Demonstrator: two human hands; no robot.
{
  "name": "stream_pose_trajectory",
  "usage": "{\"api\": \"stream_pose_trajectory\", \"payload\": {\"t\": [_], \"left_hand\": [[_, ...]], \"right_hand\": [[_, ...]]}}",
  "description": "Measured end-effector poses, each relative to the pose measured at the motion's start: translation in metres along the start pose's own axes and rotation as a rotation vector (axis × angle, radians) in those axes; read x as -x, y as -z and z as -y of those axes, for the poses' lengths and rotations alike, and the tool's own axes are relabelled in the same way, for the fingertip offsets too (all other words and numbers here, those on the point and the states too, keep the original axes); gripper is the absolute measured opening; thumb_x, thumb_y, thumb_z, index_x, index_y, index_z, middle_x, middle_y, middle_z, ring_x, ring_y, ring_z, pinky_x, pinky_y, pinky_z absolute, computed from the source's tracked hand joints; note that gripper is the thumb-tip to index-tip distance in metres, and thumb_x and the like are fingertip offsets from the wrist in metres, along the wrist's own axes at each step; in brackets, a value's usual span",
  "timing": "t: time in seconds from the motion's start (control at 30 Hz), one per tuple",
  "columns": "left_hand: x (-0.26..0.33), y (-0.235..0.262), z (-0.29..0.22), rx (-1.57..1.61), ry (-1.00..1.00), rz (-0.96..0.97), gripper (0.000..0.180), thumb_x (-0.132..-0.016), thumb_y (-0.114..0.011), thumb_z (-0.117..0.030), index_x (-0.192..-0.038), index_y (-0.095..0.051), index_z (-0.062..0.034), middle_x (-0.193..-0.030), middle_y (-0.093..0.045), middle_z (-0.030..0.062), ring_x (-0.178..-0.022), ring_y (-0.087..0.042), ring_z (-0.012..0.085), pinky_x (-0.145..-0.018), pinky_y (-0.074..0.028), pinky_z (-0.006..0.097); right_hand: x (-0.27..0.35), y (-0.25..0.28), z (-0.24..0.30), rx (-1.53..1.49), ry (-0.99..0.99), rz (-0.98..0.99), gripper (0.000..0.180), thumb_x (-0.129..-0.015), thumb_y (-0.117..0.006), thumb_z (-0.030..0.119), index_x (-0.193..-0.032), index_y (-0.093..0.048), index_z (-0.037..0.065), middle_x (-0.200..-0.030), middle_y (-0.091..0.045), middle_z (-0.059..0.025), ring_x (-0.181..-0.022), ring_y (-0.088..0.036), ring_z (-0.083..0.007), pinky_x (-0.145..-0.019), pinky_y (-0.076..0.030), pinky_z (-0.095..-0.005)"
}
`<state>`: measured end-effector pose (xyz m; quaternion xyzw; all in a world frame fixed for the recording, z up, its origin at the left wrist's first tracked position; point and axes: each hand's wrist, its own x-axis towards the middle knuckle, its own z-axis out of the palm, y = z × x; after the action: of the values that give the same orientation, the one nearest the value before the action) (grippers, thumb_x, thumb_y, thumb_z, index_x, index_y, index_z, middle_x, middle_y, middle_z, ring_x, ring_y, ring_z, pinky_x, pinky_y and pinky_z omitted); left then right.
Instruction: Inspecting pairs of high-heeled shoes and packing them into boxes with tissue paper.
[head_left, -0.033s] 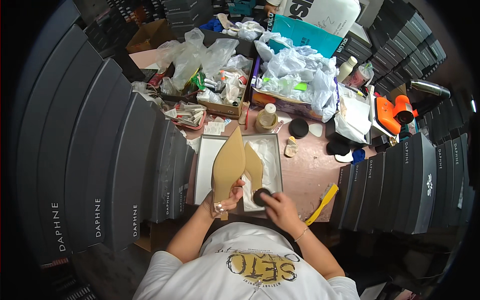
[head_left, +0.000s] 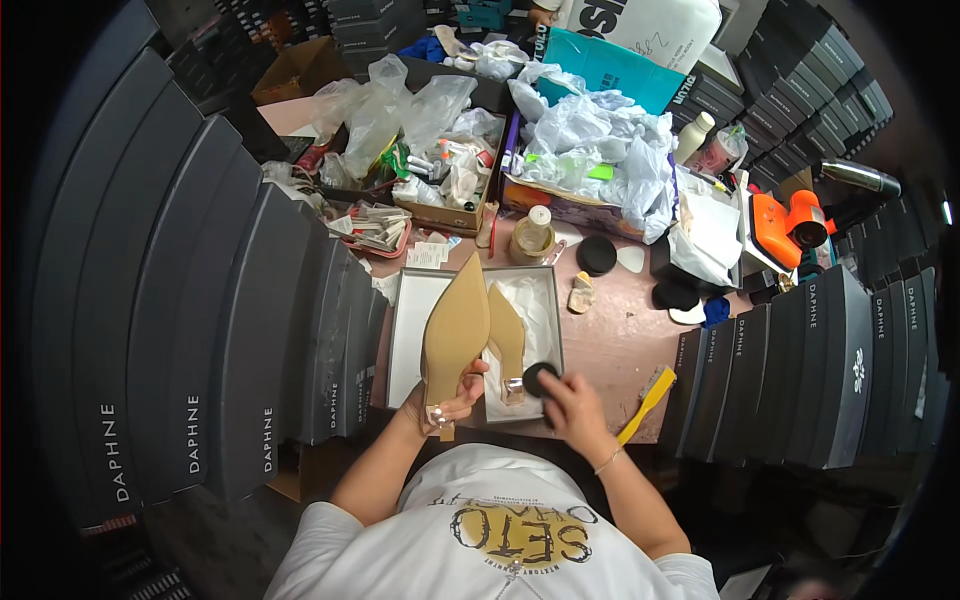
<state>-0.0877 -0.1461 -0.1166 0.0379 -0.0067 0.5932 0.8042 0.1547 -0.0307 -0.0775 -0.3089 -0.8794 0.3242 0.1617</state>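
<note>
A shoe [head_left: 457, 315] with a pointed tan sole is gripped near its clear heel by my left hand [head_left: 458, 392], sole facing up. Its mate, a second shoe [head_left: 507, 335] with a clear block heel, lies sole up on white paper in an open shoebox [head_left: 405, 330]. My right hand [head_left: 575, 408] pinches a round black pad [head_left: 541, 379] just right of that heel, over the box's near right side and apart from both shoes.
A yellow-handled tool [head_left: 648, 405] lies right of my right hand. Beyond the box stand a bottle in a round holder [head_left: 533, 235], a black disc [head_left: 597, 256] and cartons of plastic bags [head_left: 600, 130]. Dark shoebox stacks [head_left: 250, 340] flank both sides; an orange device [head_left: 785, 228] sits far right.
My right hand has moved right with the black pad, away from the second shoe's heel, which now shows. The left hand and its shoe have stayed in place.
</note>
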Motion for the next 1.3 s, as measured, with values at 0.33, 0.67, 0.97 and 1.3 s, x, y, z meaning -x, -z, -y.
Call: {"api": "stream_pose_trajectory", "payload": {"t": [0.33,0.67,0.97,1.3], "left_hand": [[-0.061,-0.019,0.047,-0.933,-0.213,-0.685,0.043,-0.097,-0.047,-0.012,-0.137,-0.037,-0.0005,-0.109,-0.058,0.0020,-0.096,-0.055,0.0063,-0.084,-0.044,0.020],[-0.076,0.048,0.064,-0.718,-0.009,-1.073,0.043,-0.092,-0.049,-0.016,-0.130,-0.041,0.0020,-0.121,-0.052,0.0120,-0.119,-0.046,0.0211,-0.100,-0.035,0.038],[-0.102,0.095,0.061,-0.799,0.152,-1.161,0.027,-0.088,-0.061,-0.027,-0.105,-0.055,-0.0076,-0.096,-0.061,0.0024,-0.089,-0.054,0.0141,-0.080,-0.043,0.037],[-0.086,0.048,0.061,-0.876,-0.191,-0.775,0.026,-0.096,-0.047,-0.021,-0.112,-0.050,-0.0009,-0.094,-0.063,0.0128,-0.085,-0.064,0.0202,-0.073,-0.055,0.034]], "right_hand": [[-0.032,-0.010,0.015,-0.944,-0.317,-0.099,0.072,-0.087,-0.064,0.017,-0.143,-0.021,0.000,-0.111,-0.058,-0.0151,-0.094,-0.059,-0.0167,-0.082,-0.047,-0.0290],[0.038,0.018,-0.055,-1.377,-0.655,-0.317,0.054,-0.090,-0.055,0.004,-0.139,-0.031,0.001,-0.109,-0.059,-0.0073,-0.089,-0.059,-0.0099,-0.074,-0.050,-0.0242],[0.050,0.006,-0.062,-1.411,-0.654,-0.375,0.055,-0.091,-0.055,0.005,-0.139,-0.028,-0.001,-0.119,-0.055,-0.0108,-0.103,-0.055,-0.0140,-0.087,-0.046,-0.0267],[0.046,-0.004,-0.059,-1.272,-0.661,-0.268,0.057,-0.090,-0.055,0.005,-0.140,-0.028,0.002,-0.119,-0.055,-0.0094,-0.102,-0.055,-0.0124,-0.087,-0.046,-0.0265]]}}
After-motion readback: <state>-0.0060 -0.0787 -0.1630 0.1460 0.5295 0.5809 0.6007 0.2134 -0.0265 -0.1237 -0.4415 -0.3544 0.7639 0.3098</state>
